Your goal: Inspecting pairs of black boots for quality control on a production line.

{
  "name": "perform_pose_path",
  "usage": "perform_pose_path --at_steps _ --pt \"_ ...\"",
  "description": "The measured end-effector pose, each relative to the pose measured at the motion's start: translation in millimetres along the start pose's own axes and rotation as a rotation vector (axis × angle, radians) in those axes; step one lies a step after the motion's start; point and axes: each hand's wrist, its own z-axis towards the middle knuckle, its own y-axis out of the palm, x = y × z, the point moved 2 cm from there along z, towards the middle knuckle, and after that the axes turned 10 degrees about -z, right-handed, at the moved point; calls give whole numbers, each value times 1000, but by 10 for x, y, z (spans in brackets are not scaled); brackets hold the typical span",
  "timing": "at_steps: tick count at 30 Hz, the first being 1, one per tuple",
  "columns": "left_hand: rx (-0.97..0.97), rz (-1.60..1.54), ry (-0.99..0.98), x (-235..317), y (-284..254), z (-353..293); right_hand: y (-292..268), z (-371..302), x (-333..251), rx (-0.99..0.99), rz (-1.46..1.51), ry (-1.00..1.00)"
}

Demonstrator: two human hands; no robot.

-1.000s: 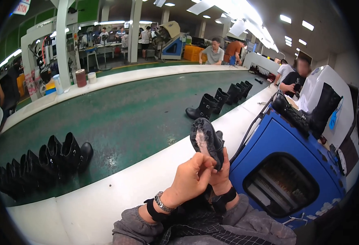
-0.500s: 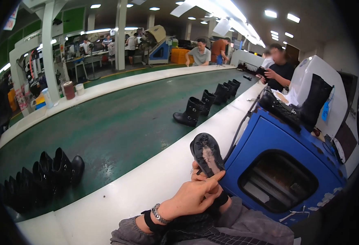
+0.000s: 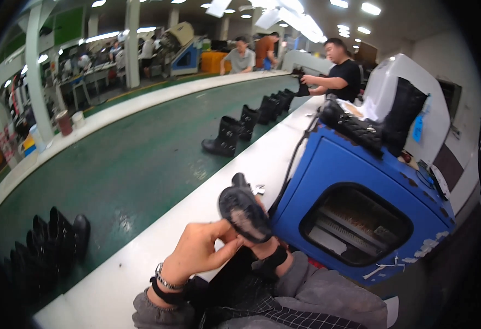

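A black boot (image 3: 244, 215) is held above the white bench edge, its underside facing me; the middle of the sole is rough, bare and pinkish, with a dark rim. My right hand (image 3: 263, 250) grips it from behind and below, most of its fingers hidden by the boot. At the boot's near left edge, my left hand (image 3: 199, 248) has thumb and forefinger pinched together. Whatever lies between those fingertips is too small to tell. A metal wristband (image 3: 166, 278) and a black band circle the left wrist.
Black buckled boots (image 3: 222, 137) line the green conveyor's (image 3: 120, 164) far right side; more boots (image 3: 59, 241) stand at left. A blue machine (image 3: 350, 203) with a dark window is at my right, tall boots (image 3: 405, 118) on top. A co-worker (image 3: 342, 74) handles a boot beyond.
The boot in my hands has turned and tilted, now showing its shaft behind the sole. My left hand has drawn back from across the sole to its left edge. The view has swung right.
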Motion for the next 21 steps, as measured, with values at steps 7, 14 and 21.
perform_pose_path --at_steps 7,14,21 --pt "73 171 23 -179 -2 41 -728 -400 -81 245 -1023 -169" --pt "79 220 27 -146 48 -10 -607 -398 36 213 -613 -109" --pt "99 185 -90 -163 -4 -68 -101 -123 -87 386 -395 -168"
